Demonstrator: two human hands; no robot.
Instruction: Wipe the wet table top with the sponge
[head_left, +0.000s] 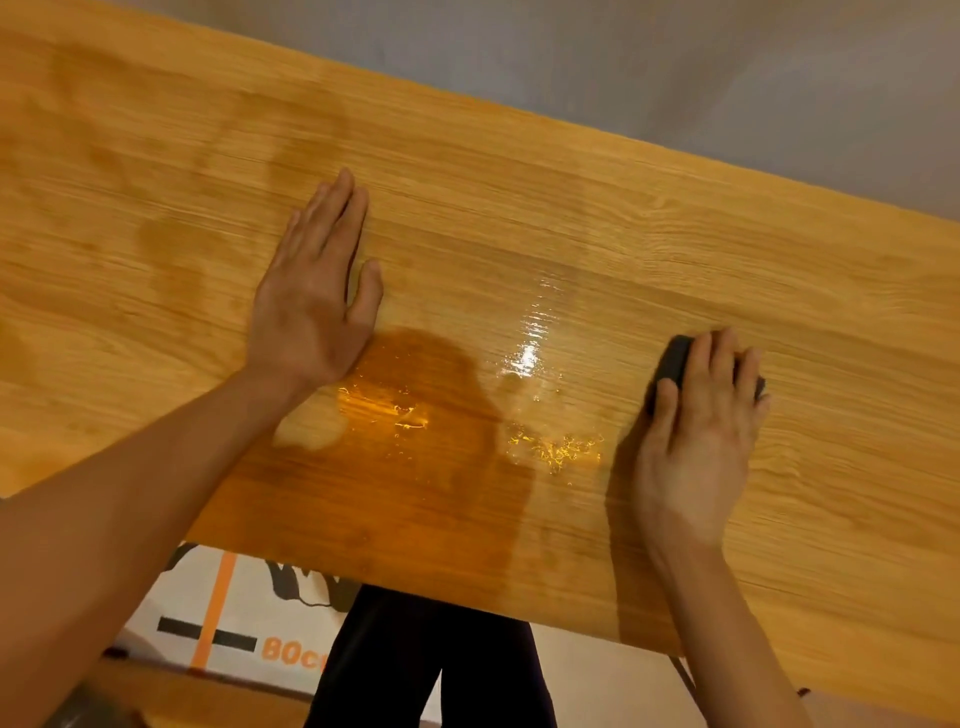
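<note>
Head view is showing the right hand (696, 441) pressing its grip down over a dark sponge (675, 358) on the right of the wooden tabletop (519, 208). Left hand (317, 291) is lying flat, fingers open. Water (524, 364) is glistening between them; bare wood is stretching far and rightward.

Wood-grain table top (675, 249): water puddle (524, 364) at centre, dark sponge (670, 364) right.
</note>
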